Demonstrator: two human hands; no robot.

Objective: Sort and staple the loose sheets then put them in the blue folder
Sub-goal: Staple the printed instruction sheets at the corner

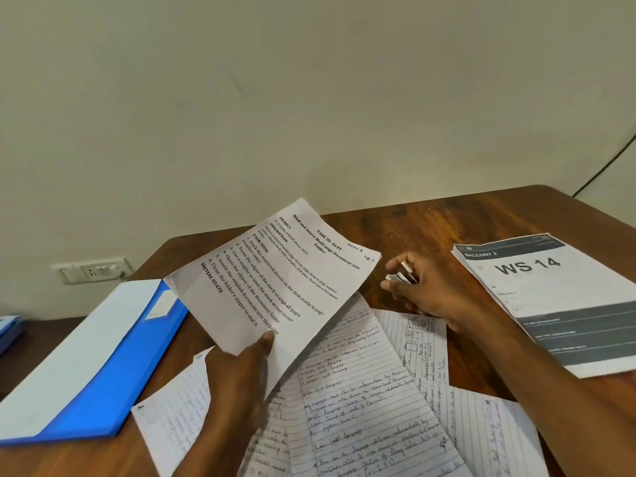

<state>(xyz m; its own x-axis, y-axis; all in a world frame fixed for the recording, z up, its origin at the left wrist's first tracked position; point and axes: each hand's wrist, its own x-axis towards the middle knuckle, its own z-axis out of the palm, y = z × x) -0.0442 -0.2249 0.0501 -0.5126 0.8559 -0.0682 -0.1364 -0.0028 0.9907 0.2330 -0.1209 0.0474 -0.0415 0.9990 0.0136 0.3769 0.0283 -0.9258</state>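
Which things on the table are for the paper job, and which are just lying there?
For the job:
- printed sheet, held up by the left hand
- handwritten lined sheets, spread on the table
- small stapler, gripped in the right hand
- blue folder

Just lying about:
- WS 14 booklet
- wall socket
- black cable

- Wooden table (447,215): brown, grained top.
- Wall socket (93,270): white, mounted low on cream wall (275,98).
- Black cable (605,166): runs diagonally down the wall at right.
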